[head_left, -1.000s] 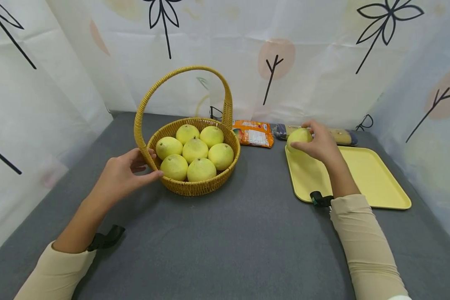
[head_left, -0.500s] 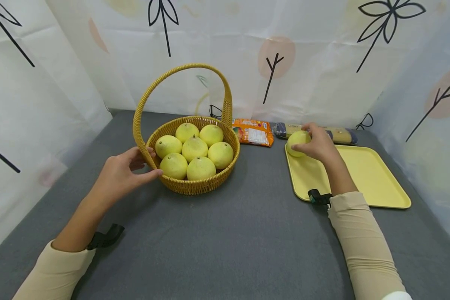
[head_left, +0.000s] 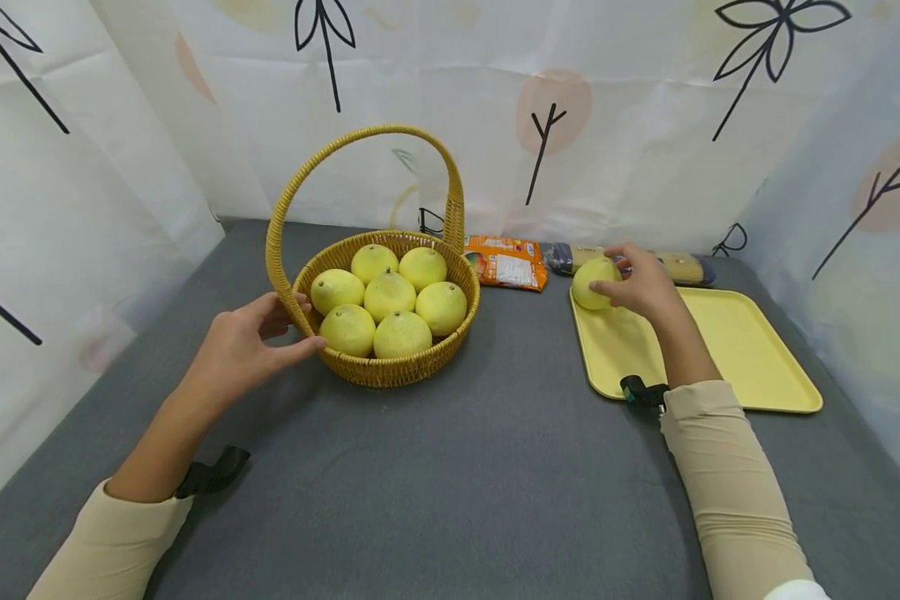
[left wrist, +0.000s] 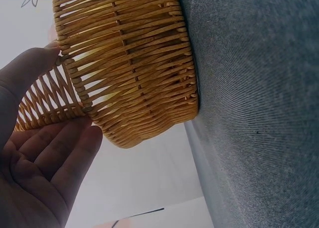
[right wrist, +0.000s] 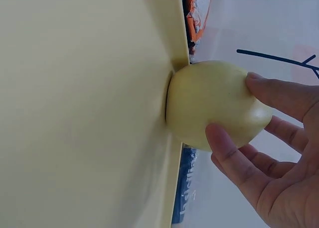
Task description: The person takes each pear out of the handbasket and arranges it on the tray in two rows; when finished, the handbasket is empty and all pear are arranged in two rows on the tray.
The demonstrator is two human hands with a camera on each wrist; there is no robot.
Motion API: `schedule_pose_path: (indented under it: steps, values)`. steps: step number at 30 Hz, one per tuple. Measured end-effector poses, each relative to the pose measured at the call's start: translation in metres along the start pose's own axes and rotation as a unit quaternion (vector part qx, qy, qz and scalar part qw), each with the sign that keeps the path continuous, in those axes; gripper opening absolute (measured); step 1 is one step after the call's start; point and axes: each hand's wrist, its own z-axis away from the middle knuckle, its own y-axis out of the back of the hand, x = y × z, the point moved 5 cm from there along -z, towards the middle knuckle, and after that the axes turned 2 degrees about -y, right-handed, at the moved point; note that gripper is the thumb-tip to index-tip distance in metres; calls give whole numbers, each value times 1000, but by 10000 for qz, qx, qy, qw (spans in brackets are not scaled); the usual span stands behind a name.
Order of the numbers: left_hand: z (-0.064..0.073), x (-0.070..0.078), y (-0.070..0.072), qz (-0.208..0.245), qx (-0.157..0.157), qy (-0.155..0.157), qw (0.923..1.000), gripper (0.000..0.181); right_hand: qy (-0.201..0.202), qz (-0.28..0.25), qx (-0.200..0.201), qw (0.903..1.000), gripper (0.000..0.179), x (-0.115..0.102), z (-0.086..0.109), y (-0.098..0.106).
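Note:
My left hand (head_left: 243,342) holds the wicker basket (head_left: 378,375) at the foot of its tall handle. In the left wrist view the thumb lies at the basket's rim and the fingers go round the handle's base. Several round pale yellow fruits (head_left: 390,298) fill the basket, which stands on the table. My right hand (head_left: 645,285) holds another round pale yellow fruit (right wrist: 209,98) at the back left corner of the yellow tray (head_left: 742,350). In the right wrist view, thumb and fingers stay around the fruit's upper part, while its underside meets the tray.
An orange packet (head_left: 506,262) lies right behind the basket. A long clear-wrapped package (head_left: 686,268) with blue ends lies along the back, behind the tray. A printed white curtain (head_left: 630,150) borders the grey table (head_left: 450,492).
The fruit in my right hand has come down slightly onto the tray's corner, and the right thumb has shifted a little on it. The left hand and basket keep their place.

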Motion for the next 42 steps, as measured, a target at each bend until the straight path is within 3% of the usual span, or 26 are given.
schedule_pose_path:
  steps: [8, 15, 18, 23, 28, 35, 42]
  values:
    - [0, 0, 1, 6, 37, -11, 10000, 49, 93, 352, 84, 9993, 68, -8, 1, 1]
    - [3, -1, 1, 38, 8, 88, 10000, 50, 950, 1025, 697, 9877, 53, -44, 10, -5]
    - [3, -2, 1, 33, 25, 146, 9999, 50, 1283, 1021, 699, 9840, 49, -66, 16, -13]
    - [1, -1, -1, 38, 8, 135, 9999, 47, 1584, 915, 482, 9819, 48, -93, 23, -28]
    - [0, 0, -1, 45, 13, 69, 10000, 47, 1688, 812, -5, 9823, 47, -118, 25, -48]
    - [0, -1, -2, 84, 30, 59, 9999, 48, 2039, 1094, -658, 9706, 58, -149, 24, -83]
    - [0, -2, -2, 74, 9, 110, 9999, 49, 2116, 1269, -1202, 9616, 67, -165, 20, -117]
